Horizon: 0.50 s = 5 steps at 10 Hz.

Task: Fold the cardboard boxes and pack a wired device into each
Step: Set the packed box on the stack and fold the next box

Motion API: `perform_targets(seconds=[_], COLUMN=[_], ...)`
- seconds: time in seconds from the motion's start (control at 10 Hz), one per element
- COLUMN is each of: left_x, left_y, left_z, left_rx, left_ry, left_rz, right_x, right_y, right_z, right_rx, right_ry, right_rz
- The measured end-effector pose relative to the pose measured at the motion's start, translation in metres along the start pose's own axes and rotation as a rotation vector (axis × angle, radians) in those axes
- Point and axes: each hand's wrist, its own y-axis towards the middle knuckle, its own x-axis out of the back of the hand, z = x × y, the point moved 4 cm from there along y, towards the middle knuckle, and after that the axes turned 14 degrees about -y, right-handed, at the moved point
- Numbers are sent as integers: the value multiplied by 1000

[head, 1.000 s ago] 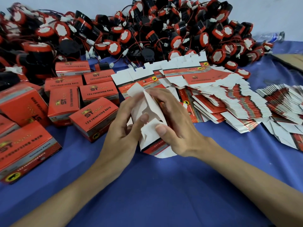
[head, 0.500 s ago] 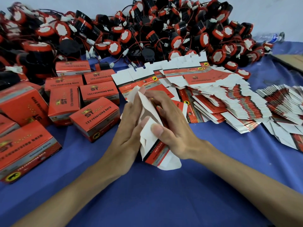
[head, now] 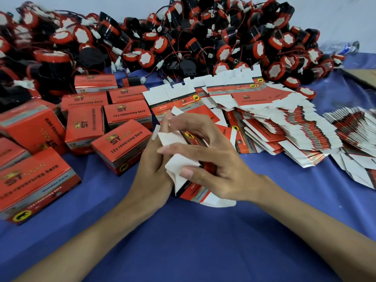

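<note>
At frame centre, the right hand (head: 219, 169) grips a partly folded box (head: 191, 193) with curled fingers. The left hand (head: 150, 176) presses flat, fingers straight, against its left side. Wired devices (head: 183, 37) lie piled across the upper frame.

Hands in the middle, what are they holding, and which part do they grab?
One half-folded cardboard box. The right hand curls round its white end flaps; the left hand presses flat against its left side.

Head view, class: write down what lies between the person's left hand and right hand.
A partly folded cardboard box, white inside, red outside. The left hand presses against it and the right hand grips it, as the head view shows.
</note>
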Motion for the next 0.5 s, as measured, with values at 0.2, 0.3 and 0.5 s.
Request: perform_targets(seconds=[0.2, 0.3, 0.5], left_x=[-6, -1, 1], left_y=[1, 2, 4], left_z=[-20, -16, -22], left_rx=[-40, 41, -51], left_ry=[-128, -60, 8], left_rz=[80, -17, -130], right_x=[8, 12, 13], right_y=[-2, 1, -6], right_z=[4, 6, 9], right_rx=[67, 48, 103], right_ry=[-22, -72, -226], right_rz=[64, 52, 33])
